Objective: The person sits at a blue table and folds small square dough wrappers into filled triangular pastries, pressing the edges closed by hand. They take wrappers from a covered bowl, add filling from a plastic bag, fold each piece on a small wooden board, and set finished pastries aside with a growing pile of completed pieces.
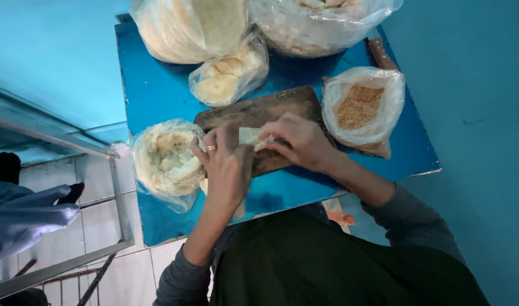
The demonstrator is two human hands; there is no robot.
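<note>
My left hand [228, 161] and my right hand [298, 141] meet over a dark wooden board [259, 109] on a blue table [157, 90]. Both pinch a small pale piece of dough [249, 136] between their fingertips. A ring shows on a finger of my left hand. A clear bag of pale dough [166, 158] sits just left of my left hand. A bag of brown crumbs [361, 107] stands open to the right of my right hand.
Three more plastic bags of pale dough sheets [185, 25] [231, 76] [319, 22] crowd the far side of the table. A metal rail [117, 192] and tiled floor lie to the left. A blue wall [475, 85] is close on the right.
</note>
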